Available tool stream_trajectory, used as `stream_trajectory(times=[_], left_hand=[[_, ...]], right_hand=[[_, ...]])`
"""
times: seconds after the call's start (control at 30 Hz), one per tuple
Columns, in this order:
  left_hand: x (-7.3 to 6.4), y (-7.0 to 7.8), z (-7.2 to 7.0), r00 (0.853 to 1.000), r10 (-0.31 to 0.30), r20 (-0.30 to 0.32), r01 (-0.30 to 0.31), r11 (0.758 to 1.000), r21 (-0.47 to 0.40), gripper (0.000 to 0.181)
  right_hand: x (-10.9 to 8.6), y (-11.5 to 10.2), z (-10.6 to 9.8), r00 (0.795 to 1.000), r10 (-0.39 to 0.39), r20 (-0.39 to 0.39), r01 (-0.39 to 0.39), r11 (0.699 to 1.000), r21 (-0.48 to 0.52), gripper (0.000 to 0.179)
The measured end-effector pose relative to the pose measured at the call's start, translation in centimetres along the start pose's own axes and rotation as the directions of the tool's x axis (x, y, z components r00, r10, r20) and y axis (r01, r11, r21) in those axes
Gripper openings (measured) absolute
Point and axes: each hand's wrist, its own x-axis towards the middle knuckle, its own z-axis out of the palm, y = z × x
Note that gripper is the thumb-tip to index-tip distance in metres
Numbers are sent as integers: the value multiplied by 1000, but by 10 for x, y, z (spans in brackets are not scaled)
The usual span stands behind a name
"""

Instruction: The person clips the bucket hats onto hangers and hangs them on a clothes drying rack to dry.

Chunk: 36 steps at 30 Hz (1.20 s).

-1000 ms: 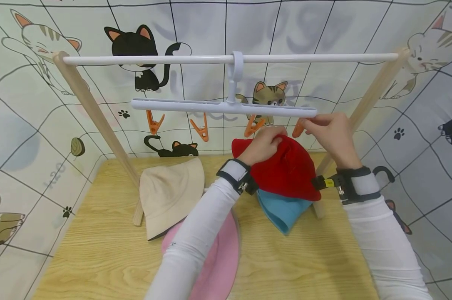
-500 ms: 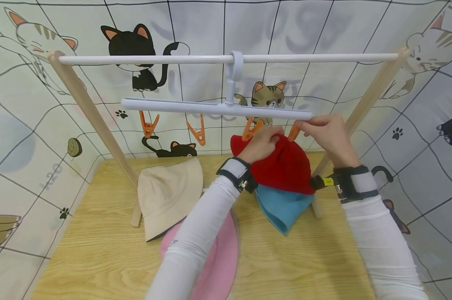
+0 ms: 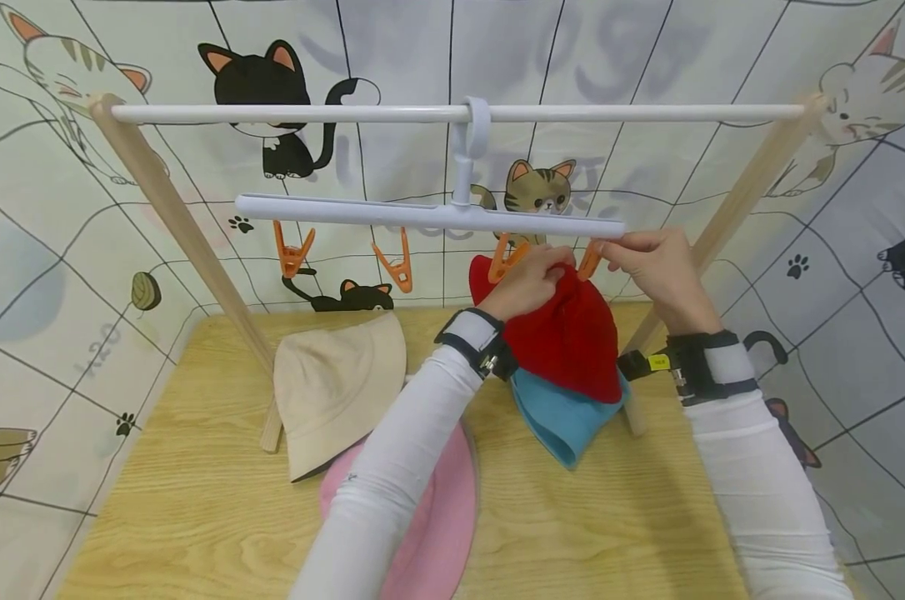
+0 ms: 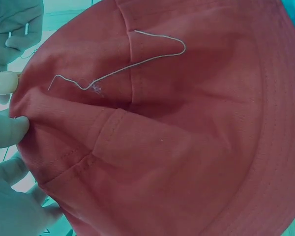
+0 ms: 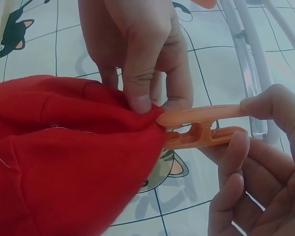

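My left hand (image 3: 527, 283) pinches the crown of a red bucket hat (image 3: 568, 342), holding it up below the right part of a pale hanger (image 3: 415, 217). The thumb presses on the cloth in the right wrist view. An orange clip (image 5: 201, 118) hangs at the hanger's right end. My right hand (image 5: 270, 167) pinches its handles between thumb and fingers. The clip's tips meet the gathered edge of the crown, close to the left thumb; whether they bite the cloth I cannot tell. A loose thread (image 4: 152, 59) lies on the hat in the left wrist view.
More orange clips (image 3: 396, 262) hang along the hanger, which hooks over a white rod (image 3: 287, 115) between wooden posts (image 3: 182, 225). On the wooden table (image 3: 572, 533) lie a beige hat (image 3: 340, 383), a pink hat (image 3: 448, 508) and a blue hat (image 3: 565, 417).
The hanger has shifted slightly left, along with the right-end clip and my right hand. The red hat's right side has moved left, and the clip's tips are closer to its crown.
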Motion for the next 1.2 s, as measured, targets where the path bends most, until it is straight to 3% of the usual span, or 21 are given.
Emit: stream_trajectory(times=[0.17,0.3,0.5,0.8,1.2], left_hand=[[1,7,-5,996,90,-29,-90,996,14,18],[3,12,-8,994,103,-33,-102,994,29,18],[2,12,-8,995,90,-30,-89,995,46,18],[2,8,-9,999,42,-25,-37,983,178,20],[-2,8,-16,999,-1,41,-5,990,143,29]], right_hand=[[0,-1,1,1000,-10,18,10,1000,-6,37],[0,-1,1,1000,-10,12,11,1000,-16,40],[1,0,3,1000,-16,19,17,1000,-25,41],[-1,1,8,1000,-13,23,15,996,-89,50],[0,8,16,999,-47,20,48,996,-78,46]])
